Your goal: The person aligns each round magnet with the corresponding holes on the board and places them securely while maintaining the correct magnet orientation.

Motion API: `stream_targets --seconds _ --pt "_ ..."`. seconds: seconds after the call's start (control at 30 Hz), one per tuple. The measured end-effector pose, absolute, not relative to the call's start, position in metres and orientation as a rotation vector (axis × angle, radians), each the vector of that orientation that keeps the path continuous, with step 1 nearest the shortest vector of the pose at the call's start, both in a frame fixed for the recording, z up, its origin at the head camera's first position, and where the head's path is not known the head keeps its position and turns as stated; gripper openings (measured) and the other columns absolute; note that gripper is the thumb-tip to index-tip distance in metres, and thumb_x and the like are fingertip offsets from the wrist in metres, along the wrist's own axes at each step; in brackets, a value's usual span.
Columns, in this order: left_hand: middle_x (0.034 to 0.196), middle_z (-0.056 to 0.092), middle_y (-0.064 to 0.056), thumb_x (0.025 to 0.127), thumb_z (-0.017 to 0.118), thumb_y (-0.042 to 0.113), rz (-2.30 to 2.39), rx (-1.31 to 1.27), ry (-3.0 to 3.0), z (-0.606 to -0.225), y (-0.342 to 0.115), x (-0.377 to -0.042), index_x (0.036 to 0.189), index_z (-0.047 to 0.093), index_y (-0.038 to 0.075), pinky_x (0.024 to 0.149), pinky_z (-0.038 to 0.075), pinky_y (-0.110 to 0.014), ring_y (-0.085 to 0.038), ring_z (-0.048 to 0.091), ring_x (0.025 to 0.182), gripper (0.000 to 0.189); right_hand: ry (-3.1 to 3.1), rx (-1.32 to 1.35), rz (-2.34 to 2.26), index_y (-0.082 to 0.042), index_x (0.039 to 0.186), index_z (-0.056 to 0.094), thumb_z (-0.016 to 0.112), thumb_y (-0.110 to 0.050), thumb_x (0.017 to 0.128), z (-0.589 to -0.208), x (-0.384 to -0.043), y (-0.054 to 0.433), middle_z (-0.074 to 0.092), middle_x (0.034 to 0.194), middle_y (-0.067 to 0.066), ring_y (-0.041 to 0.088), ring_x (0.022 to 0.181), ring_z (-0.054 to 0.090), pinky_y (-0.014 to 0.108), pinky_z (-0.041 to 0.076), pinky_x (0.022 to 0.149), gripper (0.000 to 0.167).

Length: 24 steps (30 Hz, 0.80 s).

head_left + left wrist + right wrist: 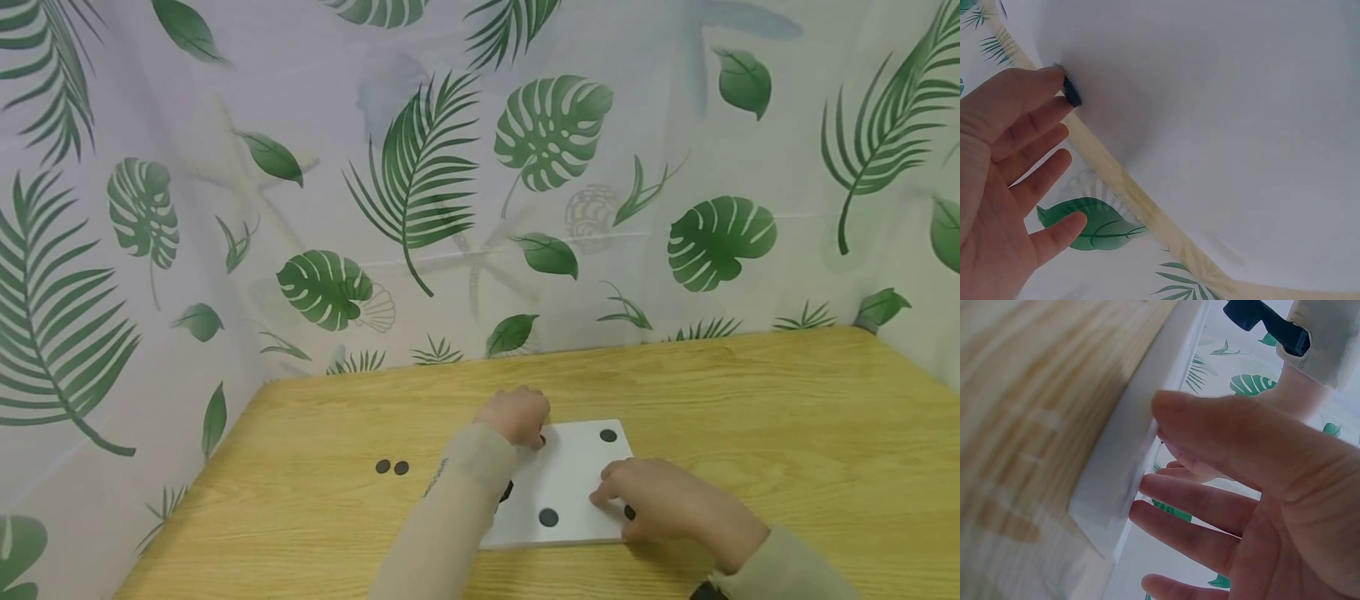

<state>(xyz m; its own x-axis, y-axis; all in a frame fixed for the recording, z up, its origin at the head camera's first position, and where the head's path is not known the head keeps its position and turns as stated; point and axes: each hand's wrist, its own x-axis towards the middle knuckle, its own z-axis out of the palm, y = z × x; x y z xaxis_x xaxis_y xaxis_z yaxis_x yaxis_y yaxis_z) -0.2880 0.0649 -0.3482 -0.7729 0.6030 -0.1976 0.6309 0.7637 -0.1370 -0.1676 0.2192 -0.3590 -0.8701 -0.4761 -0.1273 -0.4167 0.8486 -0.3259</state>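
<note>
A thick white rectangular board [573, 475] lies on the table with several dark round discs on it. At its back left corner my left hand [516, 415] pinches a dark disc [1071, 92] between thumb and forefinger, tilted close against the white surface; the other fingers are spread. My right hand [660, 500] rests at the board's right edge. In the right wrist view its thumb [1175, 409] lies along the board's side, and its straight fingers reach over the top. Beside that hand a disc [630, 512] is partly hidden. Other discs sit at the back right [608, 435] and front [548, 517].
Two loose dark discs, a left one [383, 466] and a right one [402, 467], lie side by side on the wood-grain table [300, 500], left of the board. A leaf-printed cloth [465, 183] hangs behind the table and along its sides.
</note>
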Motion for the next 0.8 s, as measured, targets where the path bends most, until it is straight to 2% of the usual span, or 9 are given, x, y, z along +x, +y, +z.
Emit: stream_targets --seconds 0.07,0.23,0.5,0.63,0.8 --pt "0.074 0.054 0.006 0.078 0.067 0.023 -0.29 0.992 2.814 -0.349 0.065 -0.289 0.073 0.059 0.016 0.082 0.041 -0.035 -0.01 0.05 0.074 0.012 2.818 -0.666 -0.432 -0.008 0.1 0.067 0.075 -0.008 0.063 -0.358 -0.167 0.218 0.059 0.102 0.004 0.021 0.092 0.056 0.038 0.043 0.079 0.038" --pt "0.076 0.053 0.006 0.079 0.066 0.023 -0.314 1.001 2.815 -0.352 0.065 -0.29 0.073 0.06 0.016 0.068 0.043 -0.029 -0.01 0.048 0.073 0.011 2.807 -0.615 -0.415 -0.009 0.101 0.067 0.075 -0.009 0.064 -0.357 -0.167 0.216 0.058 0.104 0.005 0.021 0.095 0.055 0.038 0.042 0.082 0.037" --pt "0.075 0.052 0.005 0.079 0.066 0.023 -0.308 1.014 2.814 -0.352 0.062 -0.29 0.072 0.059 0.016 0.066 0.042 -0.027 -0.01 0.046 0.071 0.013 2.785 -0.579 -0.418 -0.011 0.102 0.067 0.076 -0.011 0.065 -0.357 -0.168 0.216 0.058 0.107 0.006 0.022 0.098 0.054 0.039 0.041 0.084 0.038" --pt "0.077 0.051 0.005 0.079 0.066 0.023 -0.317 1.048 2.804 -0.35 0.058 -0.289 0.071 0.058 0.016 0.068 0.043 -0.028 -0.01 0.047 0.071 0.014 2.785 -0.577 -0.417 -0.011 0.102 0.067 0.076 -0.011 0.065 -0.358 -0.169 0.217 0.058 0.107 0.005 0.022 0.098 0.054 0.039 0.041 0.084 0.038" --pt "0.08 0.05 0.005 0.079 0.066 0.02 -0.343 1.09 2.782 -0.345 0.049 -0.29 0.071 0.058 0.015 0.059 0.04 -0.022 -0.009 0.046 0.067 0.013 2.8 -0.588 -0.414 -0.01 0.101 0.067 0.076 -0.011 0.064 -0.359 -0.168 0.218 0.058 0.104 0.004 0.022 0.097 0.054 0.038 0.041 0.083 0.038"
